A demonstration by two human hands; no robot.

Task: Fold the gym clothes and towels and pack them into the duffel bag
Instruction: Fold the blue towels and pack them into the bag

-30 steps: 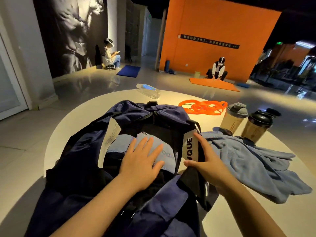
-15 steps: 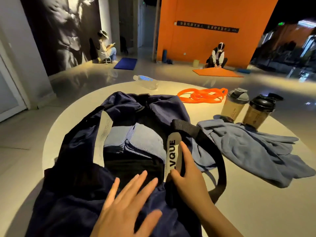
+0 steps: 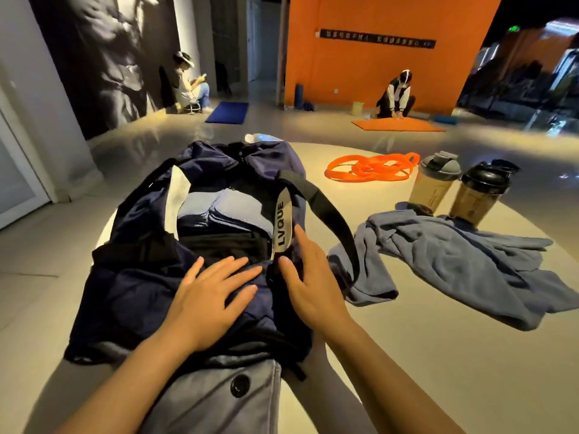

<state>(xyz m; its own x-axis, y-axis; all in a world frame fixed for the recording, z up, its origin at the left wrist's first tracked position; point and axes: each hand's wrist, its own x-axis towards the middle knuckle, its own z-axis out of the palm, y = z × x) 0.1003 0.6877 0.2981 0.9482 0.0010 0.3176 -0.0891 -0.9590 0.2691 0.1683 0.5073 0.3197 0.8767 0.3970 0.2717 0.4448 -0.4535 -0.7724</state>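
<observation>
The duffel bag [image 3: 131,286] hides all but the cap end of the water bottle [image 3: 255,138] behind it, and only the top layers of the folded clothes [image 3: 219,211] show in its opening. The lettering on the orange wall's sign [image 3: 377,39] is too blurred to read. The unfolded blue towel [image 3: 463,261] runs off the right edge.
</observation>
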